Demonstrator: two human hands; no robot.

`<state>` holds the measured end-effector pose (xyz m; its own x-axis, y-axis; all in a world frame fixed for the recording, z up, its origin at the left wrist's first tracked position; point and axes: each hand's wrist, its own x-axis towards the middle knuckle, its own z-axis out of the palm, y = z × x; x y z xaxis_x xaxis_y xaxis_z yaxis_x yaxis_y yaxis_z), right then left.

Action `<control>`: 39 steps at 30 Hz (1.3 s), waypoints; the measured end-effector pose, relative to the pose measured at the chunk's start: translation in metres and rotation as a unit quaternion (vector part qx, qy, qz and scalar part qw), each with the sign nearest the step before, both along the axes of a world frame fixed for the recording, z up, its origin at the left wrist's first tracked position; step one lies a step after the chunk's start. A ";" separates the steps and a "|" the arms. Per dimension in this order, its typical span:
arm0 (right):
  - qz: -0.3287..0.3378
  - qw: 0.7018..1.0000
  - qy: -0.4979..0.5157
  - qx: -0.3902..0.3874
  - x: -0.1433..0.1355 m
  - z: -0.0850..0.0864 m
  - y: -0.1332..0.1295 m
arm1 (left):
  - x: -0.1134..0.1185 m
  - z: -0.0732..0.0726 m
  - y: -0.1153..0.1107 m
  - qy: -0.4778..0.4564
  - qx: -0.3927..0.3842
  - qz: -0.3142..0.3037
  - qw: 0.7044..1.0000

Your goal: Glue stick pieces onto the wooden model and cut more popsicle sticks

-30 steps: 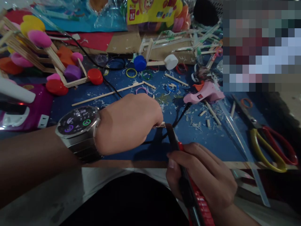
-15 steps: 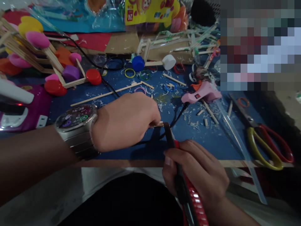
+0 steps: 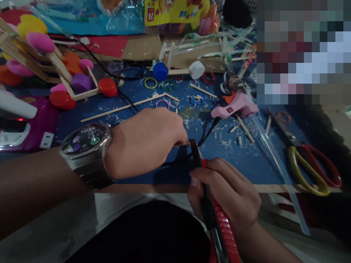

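My left hand (image 3: 149,142), with a watch (image 3: 86,140) on the wrist, is closed over the blue tabletop. Its fingertips pinch a short wooden stick (image 3: 184,143), whose end pokes out to the right. My right hand (image 3: 233,190) is wrapped round a red and black utility knife (image 3: 225,237) that points up and away from me. The knife's dark blade lies against the stick's exposed end, close to my left fingertips. Most of the stick is hidden under my left hand.
A pink glue gun (image 3: 236,106) lies right of centre, its cord running behind my hands. Scissors (image 3: 308,168) and a clear glue stick (image 3: 285,182) cross the front edge. A purple device (image 3: 44,124) stands left, below a stick-and-cap structure (image 3: 59,69). Shavings and rubber bands are scattered about.
The blade has shifted slightly on the stick, and my right hand has moved a little up and left. Both grips stay the same, and the whole view has shifted slightly.
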<state>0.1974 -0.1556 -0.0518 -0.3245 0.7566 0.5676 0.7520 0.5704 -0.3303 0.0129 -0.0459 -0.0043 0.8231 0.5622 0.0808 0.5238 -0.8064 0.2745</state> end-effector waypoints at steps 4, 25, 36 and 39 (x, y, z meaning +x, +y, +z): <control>-0.004 1.000 -0.008 -0.001 0.000 -0.001 -0.001 | -0.001 -0.002 -0.006 0.020 0.017 -0.030 0.999; 0.006 1.000 -0.017 -0.013 0.003 0.006 -0.002 | 0.008 -0.015 -0.088 0.068 0.143 0.067 0.985; 0.006 1.000 -0.028 -0.005 0.003 0.004 -0.002 | 0.019 -0.033 -0.088 0.058 0.184 0.108 0.975; 0.008 0.999 -0.039 -0.007 0.005 0.003 -0.001 | 0.020 -0.032 -0.088 0.059 0.190 0.104 0.975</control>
<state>0.2022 -0.1570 -0.0488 -0.3798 0.7581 0.5302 0.7662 0.5789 -0.2789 0.0326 -0.1337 -0.0360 0.7108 0.6658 0.2269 0.6966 -0.7112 -0.0949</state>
